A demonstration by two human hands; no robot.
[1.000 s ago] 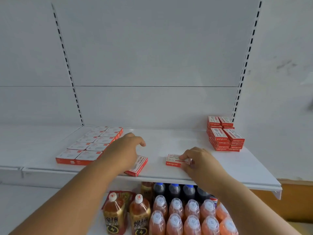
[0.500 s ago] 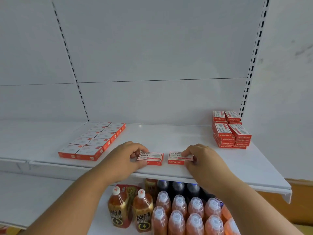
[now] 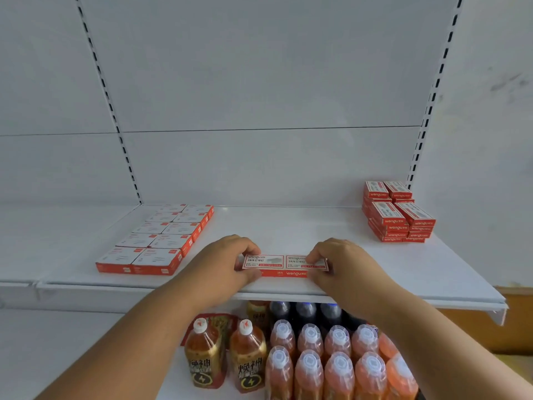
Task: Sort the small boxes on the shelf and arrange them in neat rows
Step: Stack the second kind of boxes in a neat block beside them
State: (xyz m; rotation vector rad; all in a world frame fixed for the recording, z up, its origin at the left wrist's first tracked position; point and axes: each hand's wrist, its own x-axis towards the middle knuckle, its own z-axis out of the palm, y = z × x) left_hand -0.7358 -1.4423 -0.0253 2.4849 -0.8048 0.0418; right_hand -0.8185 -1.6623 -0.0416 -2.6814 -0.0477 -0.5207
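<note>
While the left hand pinches the left box and the right hand pinches the right box, the two lie side by side, touching, at the lower centre of the frame, near the white shelf's front edge.

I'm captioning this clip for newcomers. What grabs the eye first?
Two hands, the left hand and right hand, pinch two red-and-white boxes pressed side by side at the shelf's front edge. A flat double row of boxes lies far left, a stack back right.
</note>
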